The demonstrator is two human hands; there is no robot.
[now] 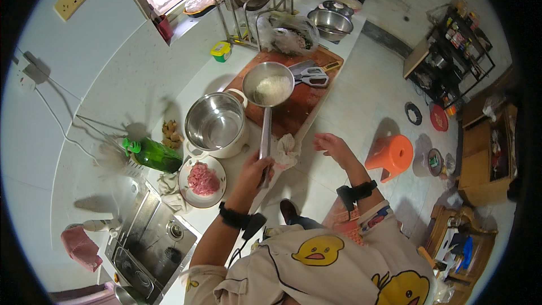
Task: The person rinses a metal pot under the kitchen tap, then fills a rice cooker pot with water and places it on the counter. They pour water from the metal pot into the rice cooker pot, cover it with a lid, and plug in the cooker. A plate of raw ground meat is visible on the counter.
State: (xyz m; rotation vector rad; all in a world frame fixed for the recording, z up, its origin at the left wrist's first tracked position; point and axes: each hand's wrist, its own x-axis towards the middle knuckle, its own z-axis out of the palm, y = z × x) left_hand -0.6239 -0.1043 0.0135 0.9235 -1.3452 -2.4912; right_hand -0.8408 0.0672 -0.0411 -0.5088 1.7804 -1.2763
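Note:
My left hand (pixel 257 168) grips the long handle of a steel ladle (pixel 265 129). In the ladle's deep bowl lie pale grains that look like rice (pixel 273 89). The bowl hangs over the near edge of a wooden cutting board (pixel 292 116). Beside it, to the left, stands a white pot (pixel 216 123) with a shiny steel inside and two loop handles. Off to the right, past the counter edge, my right hand (pixel 332 146) holds nothing, its fingers loosely apart. A plate (pixel 185 182) of raw minced meat (pixel 203 179) sits in front of the pot.
Kitchen scissors (pixel 315 77) lie on the board by a cleaver. Behind are a plastic bag (pixel 292 36) and a steel pot (pixel 330 23). A crumpled paper towel (pixel 288 150) rests at the counter edge. Left are a green bottle (pixel 156 154), ginger (pixel 171 134) and the sink (pixel 148 224). An orange stool (pixel 389 154) stands right.

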